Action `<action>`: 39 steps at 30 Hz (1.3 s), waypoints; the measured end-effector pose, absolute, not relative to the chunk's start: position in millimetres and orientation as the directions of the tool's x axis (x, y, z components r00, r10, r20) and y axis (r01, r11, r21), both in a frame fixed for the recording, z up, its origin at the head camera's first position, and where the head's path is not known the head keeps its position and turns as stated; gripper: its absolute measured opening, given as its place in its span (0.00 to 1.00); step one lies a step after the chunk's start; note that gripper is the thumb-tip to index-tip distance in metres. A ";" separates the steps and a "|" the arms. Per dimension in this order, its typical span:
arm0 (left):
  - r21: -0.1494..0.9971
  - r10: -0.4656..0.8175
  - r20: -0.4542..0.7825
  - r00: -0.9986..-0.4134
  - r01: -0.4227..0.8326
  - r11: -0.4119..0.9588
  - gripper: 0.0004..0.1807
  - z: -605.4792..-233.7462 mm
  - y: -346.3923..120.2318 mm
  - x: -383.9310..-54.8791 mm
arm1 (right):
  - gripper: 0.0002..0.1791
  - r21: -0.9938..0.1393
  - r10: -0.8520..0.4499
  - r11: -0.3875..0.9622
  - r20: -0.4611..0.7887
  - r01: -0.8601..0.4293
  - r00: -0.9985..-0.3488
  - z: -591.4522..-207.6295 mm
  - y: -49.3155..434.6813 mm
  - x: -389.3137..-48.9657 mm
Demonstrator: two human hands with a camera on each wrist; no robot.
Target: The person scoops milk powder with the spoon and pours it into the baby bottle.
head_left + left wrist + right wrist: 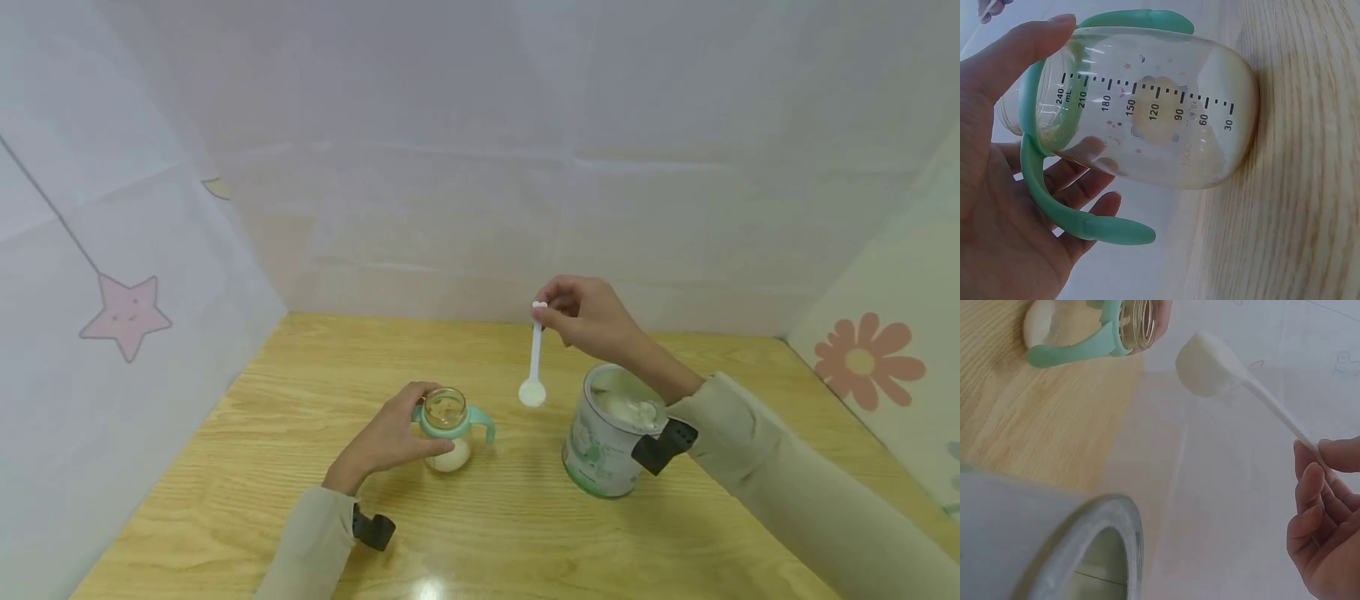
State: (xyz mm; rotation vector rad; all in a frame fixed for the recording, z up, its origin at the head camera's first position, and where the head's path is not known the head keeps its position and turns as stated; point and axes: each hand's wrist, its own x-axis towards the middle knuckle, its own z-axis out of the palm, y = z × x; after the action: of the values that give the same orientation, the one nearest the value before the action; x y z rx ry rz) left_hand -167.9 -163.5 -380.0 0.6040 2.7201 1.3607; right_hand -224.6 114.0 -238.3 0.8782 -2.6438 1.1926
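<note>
My left hand [393, 429] grips a clear baby bottle [1147, 106] near its collar, thumb on one side and fingers round the other. The bottle stands upright on the table, uncapped, with a green two-handled collar [1034, 125] and pale powder in its bottom. Between thumb and fingertips, my right hand [592, 317] pinches the end of a white scoop [536, 354]. The scoop hangs in the air between the bottle and an open can [603, 450], its bowl [1210, 365] filled with powder. My right wrist passes above the can's rim.
The can of powder stands on the wooden table [480, 533] to the right of the bottle. A pale cloth [480, 208] rises behind the table, and printed sheets with a star [126, 317] and a flower [862, 362] flank it.
</note>
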 end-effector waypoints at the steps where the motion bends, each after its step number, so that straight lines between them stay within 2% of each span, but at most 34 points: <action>1: 0.776 0.359 0.134 -0.924 0.323 0.541 0.41 -379.6 -163.4 -168.0 | 0.06 -0.654 -0.464 0.519 0.325 -0.550 -0.824 -238.2 113.0 -224.8; 29: 0.757 0.376 0.154 -0.914 0.353 0.550 0.40 -382.2 -163.3 -171.0 | 0.06 -0.685 -0.483 0.488 0.303 -0.540 -0.821 -238.0 81.2 -221.8; 39: 0.791 0.355 0.122 -0.927 0.307 0.530 0.42 -381.0 -164.2 -170.2 | 0.07 -0.720 -0.481 0.455 0.296 -0.523 -0.825 -240.3 66.8 -219.7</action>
State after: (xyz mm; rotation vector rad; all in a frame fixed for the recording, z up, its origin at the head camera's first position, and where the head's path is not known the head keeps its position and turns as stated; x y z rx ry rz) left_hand -170.2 -164.2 -381.0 0.5844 2.6998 1.3791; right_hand -219.7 66.8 -240.3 0.9105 -2.6372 1.3325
